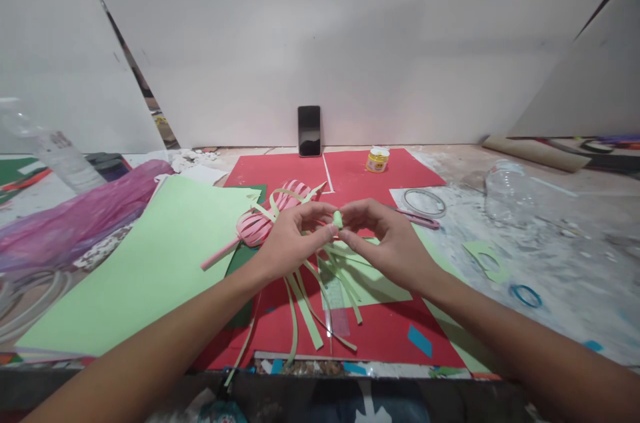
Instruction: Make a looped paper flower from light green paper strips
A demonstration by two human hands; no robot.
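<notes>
My left hand (293, 239) and my right hand (383, 239) meet above the red paper sheet (400, 336), fingertips pinched together on a small rolled light-green paper strip (338, 219). Several loose light-green paper strips (310, 316) fan out beneath my hands across the red sheet. A pink slit-paper lantern shape on a pink stick (260, 223) lies just left of my left hand, with a green strip curled over it.
A large light-green sheet (145, 263) lies at left beside a purple plastic bag (65, 223). A phone (309, 131) leans on the wall, near a yellow jar (377, 159). A pink pen (420, 217), wire ring (425, 201), clear bottle (510, 193) and blue ring (526, 295) sit at right.
</notes>
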